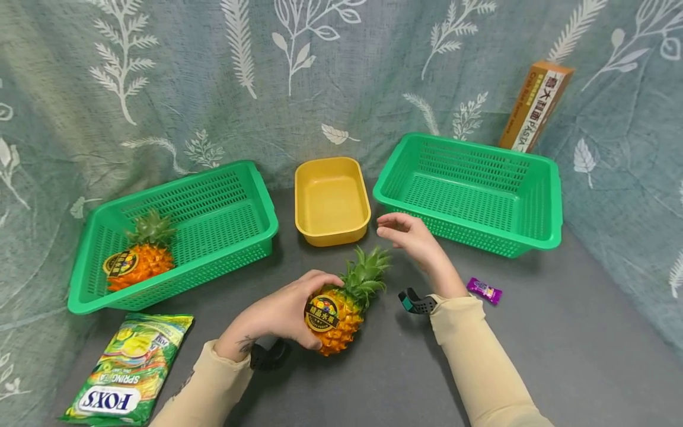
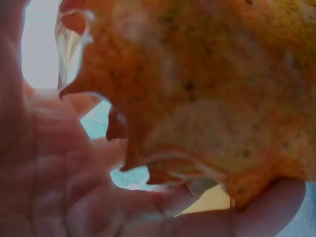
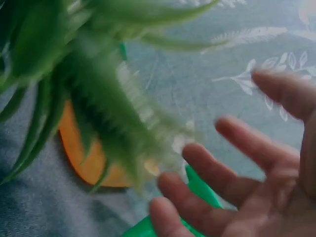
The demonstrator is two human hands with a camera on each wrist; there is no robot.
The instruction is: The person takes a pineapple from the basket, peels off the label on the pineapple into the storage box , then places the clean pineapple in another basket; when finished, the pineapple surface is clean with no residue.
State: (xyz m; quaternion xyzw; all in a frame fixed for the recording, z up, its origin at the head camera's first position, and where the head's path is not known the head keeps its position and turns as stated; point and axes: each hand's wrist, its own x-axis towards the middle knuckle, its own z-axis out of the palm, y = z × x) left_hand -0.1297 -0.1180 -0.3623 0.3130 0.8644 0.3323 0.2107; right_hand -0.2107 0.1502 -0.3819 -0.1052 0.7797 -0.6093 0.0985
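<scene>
- Gripping a pineapple (image 1: 344,323) by its labelled body, a person's left hand (image 1: 280,309) curved thumb and fingers around the fruit, its leafy crown (image 1: 366,276) slanting toward the right hand (image 1: 415,238).
- The pineapple was at mid-table, in front of the yellow bin (image 1: 336,241); whether its underside touched the grey tabletop (image 1: 368,391) could not be told.
- Near the leaf tips, the right hand hovered with nothing in it, fingers apart and gently bent.
- Holding the body rather than the crown looked the sounder choice, since the leaves seemed likely to bend under load.
- A wide, even hold appeared best for the jagged, glossy skin, with the right palm well placed to steady the base if the fruit rolled.
- A second pineapple (image 1: 143,264) lay in the left green basket (image 1: 224,261).
</scene>
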